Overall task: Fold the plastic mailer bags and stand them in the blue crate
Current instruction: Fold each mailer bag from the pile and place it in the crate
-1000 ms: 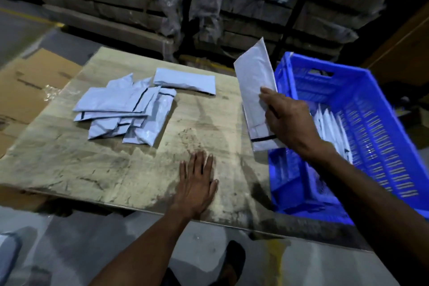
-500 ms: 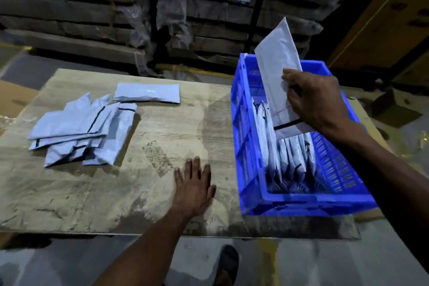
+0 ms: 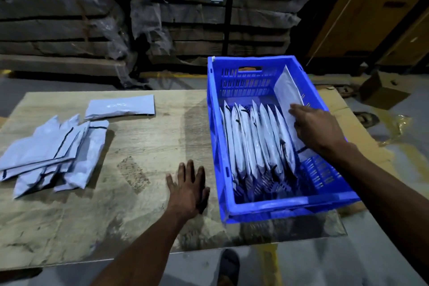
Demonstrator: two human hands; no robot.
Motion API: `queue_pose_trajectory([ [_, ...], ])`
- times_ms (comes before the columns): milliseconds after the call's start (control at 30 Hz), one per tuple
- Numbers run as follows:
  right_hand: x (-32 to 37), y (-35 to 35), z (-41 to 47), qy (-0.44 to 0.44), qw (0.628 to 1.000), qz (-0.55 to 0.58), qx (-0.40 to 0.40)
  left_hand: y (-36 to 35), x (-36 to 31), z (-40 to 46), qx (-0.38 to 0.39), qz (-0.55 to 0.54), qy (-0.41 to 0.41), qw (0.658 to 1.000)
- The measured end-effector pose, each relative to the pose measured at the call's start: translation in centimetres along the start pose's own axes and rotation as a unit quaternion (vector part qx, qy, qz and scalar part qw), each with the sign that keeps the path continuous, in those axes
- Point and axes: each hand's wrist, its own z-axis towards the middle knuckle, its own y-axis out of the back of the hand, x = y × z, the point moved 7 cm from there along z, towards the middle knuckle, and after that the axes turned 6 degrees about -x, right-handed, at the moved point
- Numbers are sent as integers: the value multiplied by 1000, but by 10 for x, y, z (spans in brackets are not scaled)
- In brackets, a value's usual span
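A blue crate [image 3: 219,127] stands on the right of the wooden table [image 3: 144,146]. Several folded white mailer bags [image 3: 253,137] stand on edge in a row inside it. My right hand [image 3: 313,127] is inside the crate and holds one more folded mailer [image 3: 286,90] leaning against the right wall, fingers over its face. My left hand [image 3: 189,187] lies flat on the table just left of the crate, fingers spread and holding nothing. A loose pile of unfolded mailers [image 3: 51,153] lies at the table's left, with one folded mailer [image 3: 120,107] behind it.
Wrapped stacks of flat goods [image 3: 162,14] stand on the floor behind the table. Brown cardboard [image 3: 362,132] lies under the crate's right side, and a small open box [image 3: 383,90] sits on the floor to the right. My shoe [image 3: 228,264] shows below the table's near edge.
My right hand has lowered the folded mailer from above the crate down into it, against the right wall. The left hand has stayed flat on the table.
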Motion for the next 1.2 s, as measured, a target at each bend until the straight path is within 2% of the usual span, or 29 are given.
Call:
queue_pose_trajectory([
  [267,-18,-58,-16,-7,985,-66,158,-6,0,2,15,13,4,1000],
  [433,-16,-81,-21,13,982,-65,175,-4,-1,3,13,20,3,1000],
  [667,-14,-80,-22,5,986,-59,158,-3,0,2,-4,4,-4,1000],
  [800,-11,-69,-17,-24,991,-49,122,1,2,1,-16,-15,-7,1000],
  [900,9,-50,-3,-24,999,-3,41,2,12,-4,-35,-19,-12,999],
  [1067,85,-7,32,71,984,86,-135,5,46,-18,-68,3,32,997],
  [1200,160,3,55,151,961,153,-172,5,80,-35,-91,10,48,995],
])
